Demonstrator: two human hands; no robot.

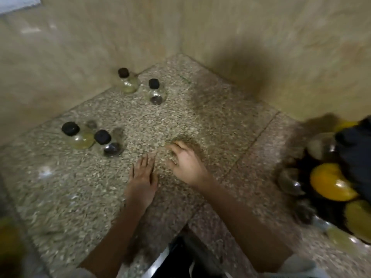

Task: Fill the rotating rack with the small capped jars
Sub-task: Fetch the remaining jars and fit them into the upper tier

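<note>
Four small capped jars stood on the speckled stone tabletop [200,121], none in hand. Two were far back in the corner: a pale-filled jar [128,83] close to the wall, and a dark-filled jar [156,92] just beside it. The other two stood nearer on the left, touching or nearly so: a yellow-filled jar [78,137] and a second dark jar [109,144]. All four were upright with black caps on.

The rotating rack [321,205] sat at the right edge of the view, badly blurred. It already carried several round jars with yellow and dark contents, and a dark object overlapped its top. Free places could not be counted.

The left hand [143,176] lay flat on the tabletop with its fingers [145,160] straight and close together, holding nothing. The right hand [187,160] hovered or rested just beside it, fingers [173,146] bent and tips toward the stone. Nothing was seen in its grip, though motion blur left that less than certain.

Assessment: the task stood between placements — rack part-filled, four jars outstanding, both hands apparently free. The next move called for a reach forward and left to the near pair, the closest stock, then a grip on one jar by its cap or neck — without knocking its neighbour — and a carry across to a vacant place on the rack
</note>
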